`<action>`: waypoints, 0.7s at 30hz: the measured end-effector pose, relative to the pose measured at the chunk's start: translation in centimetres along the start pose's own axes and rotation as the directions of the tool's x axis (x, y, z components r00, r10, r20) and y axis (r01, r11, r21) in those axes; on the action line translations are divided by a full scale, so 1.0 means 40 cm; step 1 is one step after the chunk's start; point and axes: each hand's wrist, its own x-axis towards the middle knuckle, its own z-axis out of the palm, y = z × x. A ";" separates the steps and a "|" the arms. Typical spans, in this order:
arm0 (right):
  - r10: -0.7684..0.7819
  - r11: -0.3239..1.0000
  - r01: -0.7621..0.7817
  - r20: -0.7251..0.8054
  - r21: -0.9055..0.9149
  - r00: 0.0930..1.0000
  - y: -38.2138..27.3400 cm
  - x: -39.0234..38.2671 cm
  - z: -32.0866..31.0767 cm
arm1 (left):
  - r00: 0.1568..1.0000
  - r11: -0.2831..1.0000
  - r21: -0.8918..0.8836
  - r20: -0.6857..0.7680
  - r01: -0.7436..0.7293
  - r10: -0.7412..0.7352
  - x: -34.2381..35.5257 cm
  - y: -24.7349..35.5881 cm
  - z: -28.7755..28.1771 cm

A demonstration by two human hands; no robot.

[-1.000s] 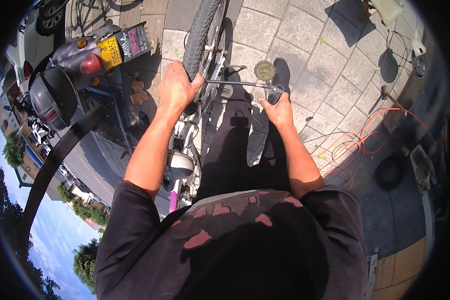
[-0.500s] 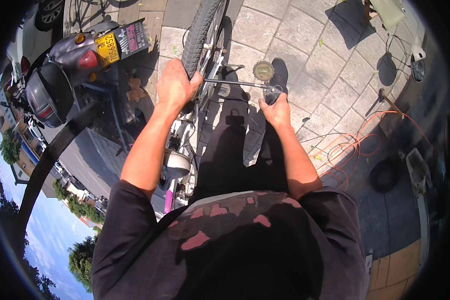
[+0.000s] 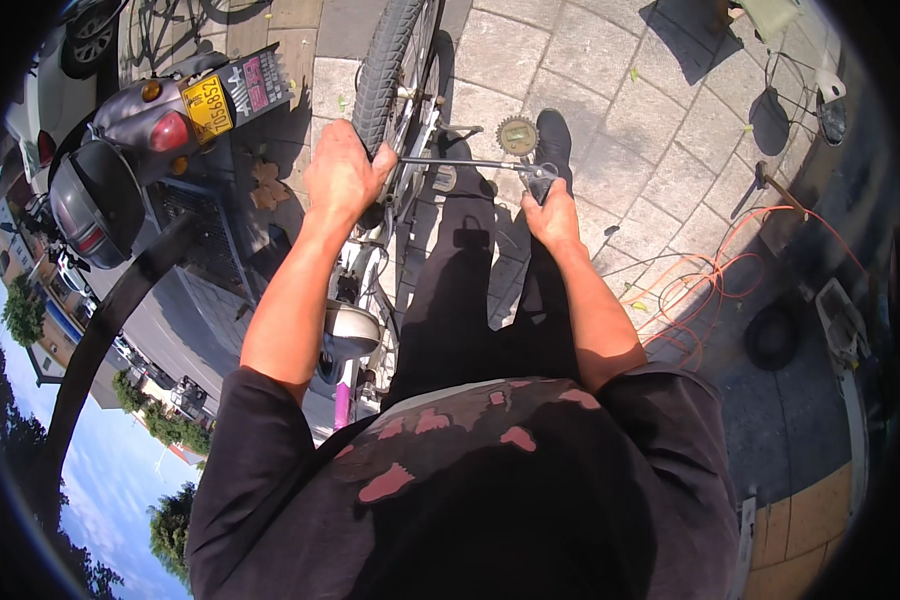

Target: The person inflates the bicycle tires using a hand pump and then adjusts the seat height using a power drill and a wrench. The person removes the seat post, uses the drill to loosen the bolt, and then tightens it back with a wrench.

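Observation:
My left hand [image 3: 346,170] is closed at the bicycle's rear tyre [image 3: 384,67], its fingers around the rim area where a thin black hose [image 3: 450,160] ends; the exact fitting under the fingers is hidden. My right hand [image 3: 550,213] grips the dark handle of an air inflator [image 3: 538,180] at the other end of that hose. A round gauge [image 3: 518,137] with a notched rubber rim stands up from the inflator, above my right shoe. The white bicycle frame [image 3: 364,262] and its saddle [image 3: 350,332] run down along my left forearm, between it and my leg.
A parked scooter [image 3: 140,130] stands at the left beside a car [image 3: 40,95] and a dark post [image 3: 120,300]. Stone paving [image 3: 620,90] lies ahead. At the right are a loose orange hose [image 3: 715,268], a hammer-like tool [image 3: 770,185] and a dark tyre [image 3: 770,338].
The view has drifted slightly, so the scene sits a little further left. Both hands keep their holds, with the hose still stretched between them and the inflator in my right hand.

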 end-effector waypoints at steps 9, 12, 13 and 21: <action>0.091 0.996 -0.090 0.100 -0.012 0.991 -0.042 0.000 -0.029 | 0.998 0.998 0.056 -0.069 -0.012 0.016 -0.004 0.015 -0.022; 0.112 0.994 -0.113 0.118 0.002 0.987 -0.032 0.007 -0.023 | 0.988 0.994 0.069 -0.118 -0.088 0.096 0.001 0.004 -0.002; 0.122 0.992 -0.124 0.128 0.009 0.984 -0.033 0.010 -0.023 | 0.987 0.993 0.064 -0.123 -0.095 0.102 0.003 0.004 0.002; 0.177 0.984 -0.175 0.180 -0.029 0.968 -0.029 0.043 -0.001 | 0.996 0.998 0.032 -0.067 -0.053 0.055 0.006 0.001 0.010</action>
